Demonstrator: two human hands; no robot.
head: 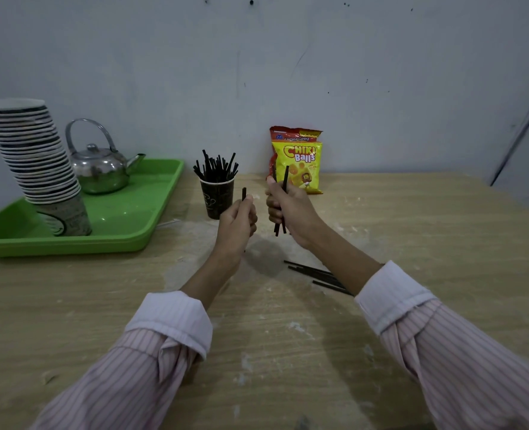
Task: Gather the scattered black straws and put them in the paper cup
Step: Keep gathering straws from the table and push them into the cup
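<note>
I am looking down at a worn wooden table (412, 231) where my left hand (237, 225) is closing its fingers around a single black straw (244, 193), its top poking up above the thumb, while my right hand (288, 209) is gripping a small bundle of straws (283, 206) upright, their ends sticking out above and below the fist. Both hands are hovering just in front of the dark paper cup (217, 198), which is already bristling with straws and standing near the wall. A green tray (139, 218) is sitting to the left, carrying a tilted stack of paper cups (36, 162) and a shiny metal kettle (102, 169). Two snack bags (300, 156) are leaning against the wall beyond my right hand. A few loose straws (316, 273) are lying on the table, and my right forearm is covering their far ends, so I cannot count them exactly.
</note>
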